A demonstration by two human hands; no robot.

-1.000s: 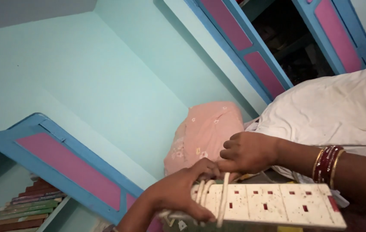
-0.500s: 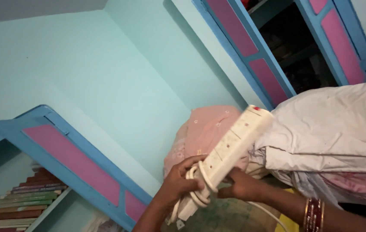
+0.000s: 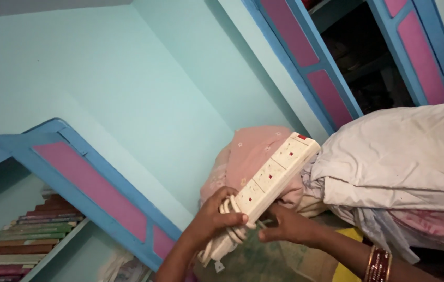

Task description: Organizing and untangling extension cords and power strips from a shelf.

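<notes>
A white power strip (image 3: 271, 175) with several sockets and a red switch points up and to the right. Its white cord (image 3: 232, 219) is coiled around its lower end. My left hand (image 3: 212, 219) grips that lower end over the coils. My right hand (image 3: 284, 225) is just right of the coils, pinching the cord under the strip. Bangles (image 3: 378, 263) ring my right wrist.
A pink floral pillow (image 3: 245, 154) and a pile of white and pink bedding (image 3: 404, 167) lie behind the strip. Blue cupboard doors with pink panels (image 3: 91, 188) hang open on the turquoise wall. Stacked books (image 3: 24, 240) fill the lower-left shelf.
The strip swung from lying flat across the bottom to pointing up and right. My right hand dropped from above the strip to beneath it, at the cord.
</notes>
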